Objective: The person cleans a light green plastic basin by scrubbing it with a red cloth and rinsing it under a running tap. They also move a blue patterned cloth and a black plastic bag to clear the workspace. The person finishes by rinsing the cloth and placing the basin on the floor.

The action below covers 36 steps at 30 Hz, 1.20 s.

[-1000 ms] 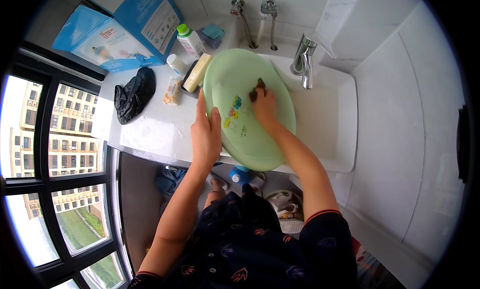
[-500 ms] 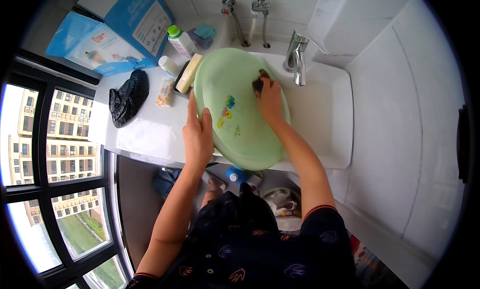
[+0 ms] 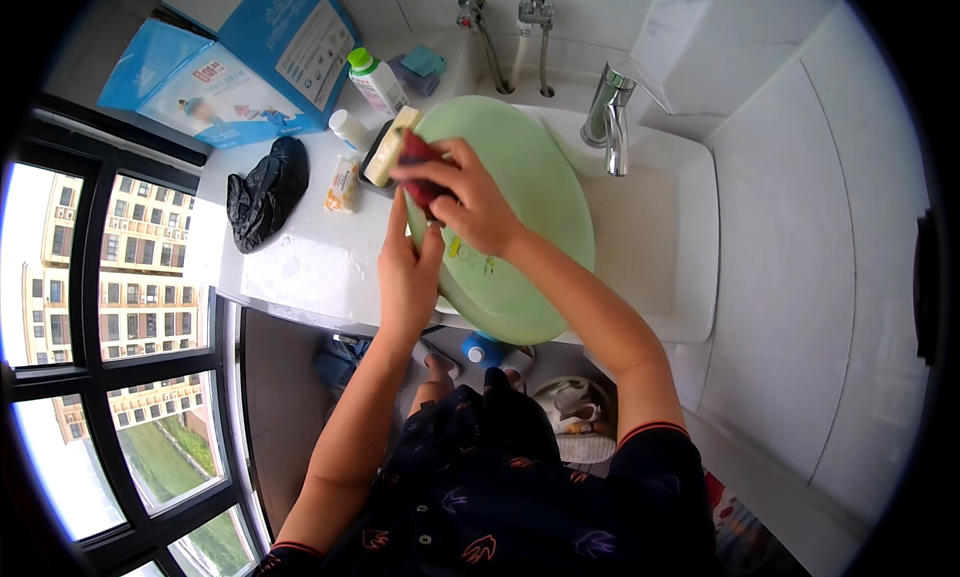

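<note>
I see a large pale green basin (image 3: pixel 530 217) lying tilted across the left part of a white sink (image 3: pixel 680 247), its lower rim hanging over the front edge towards me and its upper rim near the wall taps (image 3: pixel 500 27). A small coloured picture is printed on its inner face, partly hidden by my wrist. My right hand (image 3: pixel 465 202) is curled shut around a dark red scrubbing cloth (image 3: pixel 422 167), which it presses against the basin's upper left rim. My left hand (image 3: pixel 408 267) lies flat with the fingers stretched out along the basin's left edge, touching the rim and steadying it; it grips nothing that I can make out. Just beside the cloth, against the basin's rim, sits a dark soap dish with a pale yellow bar of soap (image 3: pixel 392 147). On the white surface (image 3: pixel 300 267) to the left lie a small wrapped packet (image 3: pixel 342 184) and, further left, a crumpled black bag (image 3: pixel 265 192). Behind these stand a white bottle with a green cap (image 3: pixel 375 77), a small white jar (image 3: pixel 350 129), and a large blue carton (image 3: pixel 240 62) leaning against the wall. A chrome tap (image 3: pixel 612 117) rises at the right of the basin. A tall window (image 3: pixel 100 307) fills the left side.
</note>
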### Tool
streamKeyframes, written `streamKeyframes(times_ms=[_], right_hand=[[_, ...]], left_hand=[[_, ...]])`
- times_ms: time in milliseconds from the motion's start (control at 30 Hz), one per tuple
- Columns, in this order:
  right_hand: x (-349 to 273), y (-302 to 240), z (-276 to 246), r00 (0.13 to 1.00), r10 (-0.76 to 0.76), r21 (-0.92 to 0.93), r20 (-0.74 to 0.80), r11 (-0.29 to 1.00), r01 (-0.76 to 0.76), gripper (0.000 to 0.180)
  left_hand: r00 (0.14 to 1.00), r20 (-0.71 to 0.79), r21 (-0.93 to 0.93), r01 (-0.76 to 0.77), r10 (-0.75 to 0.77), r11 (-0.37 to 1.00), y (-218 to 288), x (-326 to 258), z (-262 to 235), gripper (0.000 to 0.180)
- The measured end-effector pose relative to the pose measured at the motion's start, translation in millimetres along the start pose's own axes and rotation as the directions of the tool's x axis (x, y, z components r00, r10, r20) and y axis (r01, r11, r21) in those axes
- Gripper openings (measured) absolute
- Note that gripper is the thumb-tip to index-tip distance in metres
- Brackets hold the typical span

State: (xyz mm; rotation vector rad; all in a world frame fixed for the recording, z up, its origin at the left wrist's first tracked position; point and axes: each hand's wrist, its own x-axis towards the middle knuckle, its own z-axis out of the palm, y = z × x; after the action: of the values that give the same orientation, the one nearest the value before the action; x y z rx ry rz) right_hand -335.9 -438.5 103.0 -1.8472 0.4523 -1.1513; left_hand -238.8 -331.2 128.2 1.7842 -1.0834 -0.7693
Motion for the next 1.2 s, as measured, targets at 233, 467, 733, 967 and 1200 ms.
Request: streamKeyframes(times_ms=[233, 467, 733, 967, 1200], right_hand=[[38.0, 43.4, -5.3, 0.984, -0.008, -0.27, -0.177, 0.962, -0.041, 0.033], [6.4, 153.4, -54.9, 0.78, 0.18, -0.561, -0.6, 0.6, -0.57, 0.046], [-147.9, 106.4, -40.8, 0.683, 0.719, -0.839, -0.126, 0.29, -0.461, 0.056], [-137.9, 59.3, -110.0, 0.66, 0.719, -0.85, -0.218, 0.192, -0.491, 0.05], [-203.2, 114.3, -156.8, 0.816, 0.414, -0.913, -0.403, -0.13, -0.386, 0.038]], left_hand=[[0.96, -0.088, -0.089, -0.275, 0.267, 0.957, -7.2, 1.9, 7.4, 0.063], [0.983, -0.051, -0.054, -0.179, 0.176, 0.982, 13.3, -4.1, 10.3, 0.063], [0.984, -0.114, 0.039, -0.136, 0.14, 0.99, 4.4, -5.2, 10.6, 0.061], [0.991, -0.11, 0.033, -0.079, 0.082, 0.996, 7.5, -14.4, 10.0, 0.058], [0.957, -0.132, 0.039, -0.255, 0.258, 0.966, -11.6, -63.9, 25.0, 0.046]])
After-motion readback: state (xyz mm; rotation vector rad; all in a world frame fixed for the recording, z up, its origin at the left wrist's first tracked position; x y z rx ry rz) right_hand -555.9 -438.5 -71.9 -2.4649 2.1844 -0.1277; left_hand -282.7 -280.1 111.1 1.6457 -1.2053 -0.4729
